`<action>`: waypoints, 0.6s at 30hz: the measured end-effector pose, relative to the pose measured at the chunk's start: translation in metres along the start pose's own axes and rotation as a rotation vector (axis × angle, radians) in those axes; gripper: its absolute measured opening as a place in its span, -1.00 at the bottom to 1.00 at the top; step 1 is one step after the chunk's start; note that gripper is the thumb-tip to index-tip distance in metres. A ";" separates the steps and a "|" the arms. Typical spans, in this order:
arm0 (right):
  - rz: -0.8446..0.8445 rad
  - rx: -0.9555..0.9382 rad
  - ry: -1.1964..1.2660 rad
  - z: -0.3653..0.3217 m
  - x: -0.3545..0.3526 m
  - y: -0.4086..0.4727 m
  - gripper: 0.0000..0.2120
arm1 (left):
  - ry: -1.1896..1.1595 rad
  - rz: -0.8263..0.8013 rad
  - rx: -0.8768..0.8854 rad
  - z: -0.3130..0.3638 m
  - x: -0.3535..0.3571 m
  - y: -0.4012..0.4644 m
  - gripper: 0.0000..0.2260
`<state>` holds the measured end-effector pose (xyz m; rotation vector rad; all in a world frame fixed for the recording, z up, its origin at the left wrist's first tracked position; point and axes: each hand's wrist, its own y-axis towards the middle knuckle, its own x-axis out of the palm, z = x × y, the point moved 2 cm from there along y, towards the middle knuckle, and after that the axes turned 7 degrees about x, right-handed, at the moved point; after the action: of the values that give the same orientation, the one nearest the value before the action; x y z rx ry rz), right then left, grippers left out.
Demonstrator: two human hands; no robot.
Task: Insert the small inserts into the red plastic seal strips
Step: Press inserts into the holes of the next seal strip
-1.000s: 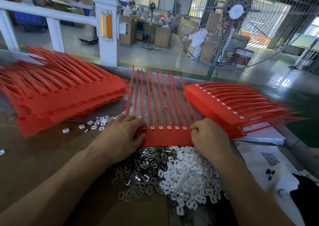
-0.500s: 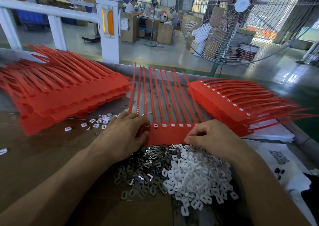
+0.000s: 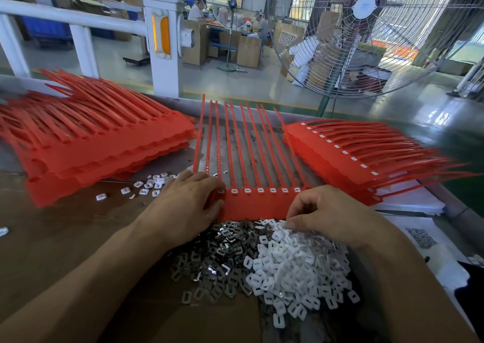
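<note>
A red comb of seal strips [image 3: 256, 204] lies flat in front of me, its tails pointing away, with white inserts seated in several of its sockets. My left hand [image 3: 188, 204] rests on the comb's left end, fingers over the leftmost socket. My right hand [image 3: 327, 211] hovers with curled fingers at the comb's right end, its fingertips dipping into the pile of white inserts [image 3: 296, 266]; whether it pinches one is hidden. A pile of small metal inserts [image 3: 217, 259] lies beside the white ones.
A stack of bare red strip combs [image 3: 86, 143] lies at the left, a stack of fitted combs [image 3: 348, 159] at the right. Loose white inserts [image 3: 146, 185] are scattered near the left stack. White paper [image 3: 419, 235] lies at right, a large fan [image 3: 366, 33] behind the table.
My right hand has drawn back from the comb's right end toward the white insert pile. My left hand has stayed on the left end.
</note>
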<state>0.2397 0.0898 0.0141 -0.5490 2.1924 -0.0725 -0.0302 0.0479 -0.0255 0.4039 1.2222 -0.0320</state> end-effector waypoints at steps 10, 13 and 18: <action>0.347 -0.054 0.255 0.007 -0.003 0.008 -0.93 | -0.002 -0.003 -0.001 -0.001 0.001 0.000 -0.63; 0.478 -0.032 0.280 0.015 -0.006 0.012 -0.90 | -0.009 0.003 -0.002 -0.001 0.001 -0.001 -0.64; 0.607 0.031 0.305 0.030 -0.009 0.021 -0.91 | -0.022 0.023 -0.007 -0.001 0.001 -0.001 -0.65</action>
<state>0.2601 0.1165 -0.0035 0.1740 2.5593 0.1431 -0.0306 0.0475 -0.0267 0.4104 1.1955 -0.0123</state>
